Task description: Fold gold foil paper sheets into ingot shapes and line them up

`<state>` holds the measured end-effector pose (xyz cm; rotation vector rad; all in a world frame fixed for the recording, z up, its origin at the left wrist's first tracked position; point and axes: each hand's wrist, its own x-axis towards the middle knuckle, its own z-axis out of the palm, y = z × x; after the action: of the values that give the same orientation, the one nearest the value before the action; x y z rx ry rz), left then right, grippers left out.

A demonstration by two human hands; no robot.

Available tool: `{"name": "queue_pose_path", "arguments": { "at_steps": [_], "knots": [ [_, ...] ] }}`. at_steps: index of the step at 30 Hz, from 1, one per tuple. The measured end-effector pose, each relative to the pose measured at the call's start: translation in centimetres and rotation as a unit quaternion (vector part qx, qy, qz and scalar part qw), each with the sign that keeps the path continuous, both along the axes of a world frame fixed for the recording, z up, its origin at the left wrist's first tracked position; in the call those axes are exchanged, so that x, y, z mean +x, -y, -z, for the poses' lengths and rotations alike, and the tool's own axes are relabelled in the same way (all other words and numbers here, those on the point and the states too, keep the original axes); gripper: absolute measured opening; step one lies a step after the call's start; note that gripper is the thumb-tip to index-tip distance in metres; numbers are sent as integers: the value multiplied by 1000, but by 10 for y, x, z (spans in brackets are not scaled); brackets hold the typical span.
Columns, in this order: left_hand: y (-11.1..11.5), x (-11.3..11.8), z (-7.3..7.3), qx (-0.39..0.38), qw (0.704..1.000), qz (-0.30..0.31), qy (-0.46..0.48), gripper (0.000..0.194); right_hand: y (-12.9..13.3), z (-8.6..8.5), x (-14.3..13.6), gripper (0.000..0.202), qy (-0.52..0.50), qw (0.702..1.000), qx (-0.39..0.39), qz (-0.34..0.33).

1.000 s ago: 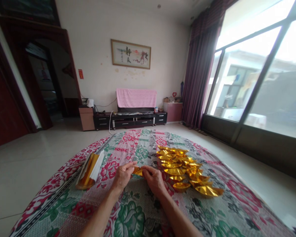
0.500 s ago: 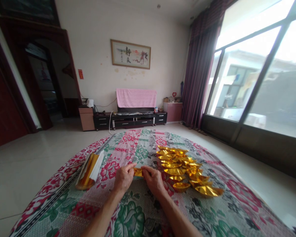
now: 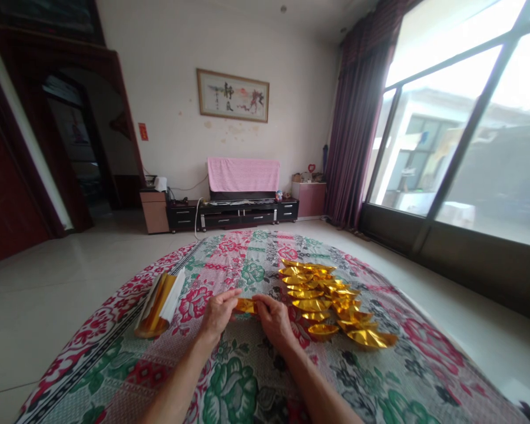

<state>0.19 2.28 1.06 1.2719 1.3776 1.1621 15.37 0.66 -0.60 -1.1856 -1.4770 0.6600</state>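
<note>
A small piece of folded gold foil paper (image 3: 246,305) is stretched between my two hands, above the middle of the flowered cloth. My left hand (image 3: 219,313) pinches its left end between thumb and fingers. The right end is gripped by my right hand (image 3: 272,318), whose fingers partly cover it. To the right of my hands lie several boat-shaped gold paper ingots (image 3: 311,305), set in rough rows. On the left rests a curled stack of gold and white paper sheets (image 3: 159,306).
The patterned cloth (image 3: 234,388) covers a rounded surface under everything. Beyond it stand a low black cabinet (image 3: 238,217) and a screen draped with a pink cloth (image 3: 244,175). A large window (image 3: 446,147) and a purple curtain (image 3: 353,129) are at the right.
My left hand has shifted slightly left, and a little more of the gold paper shows between the hands. Both hands still hold it. The ingots and the paper stack lie as before.
</note>
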Motion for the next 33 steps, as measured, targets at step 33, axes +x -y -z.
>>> {"name": "queue_pose_path", "arguments": {
  "at_steps": [33],
  "knots": [
    [-7, -2, 15, 126, 979, -13, -159, 31, -3, 8, 4, 33, -2, 1000, -8, -24]
  ]
}}
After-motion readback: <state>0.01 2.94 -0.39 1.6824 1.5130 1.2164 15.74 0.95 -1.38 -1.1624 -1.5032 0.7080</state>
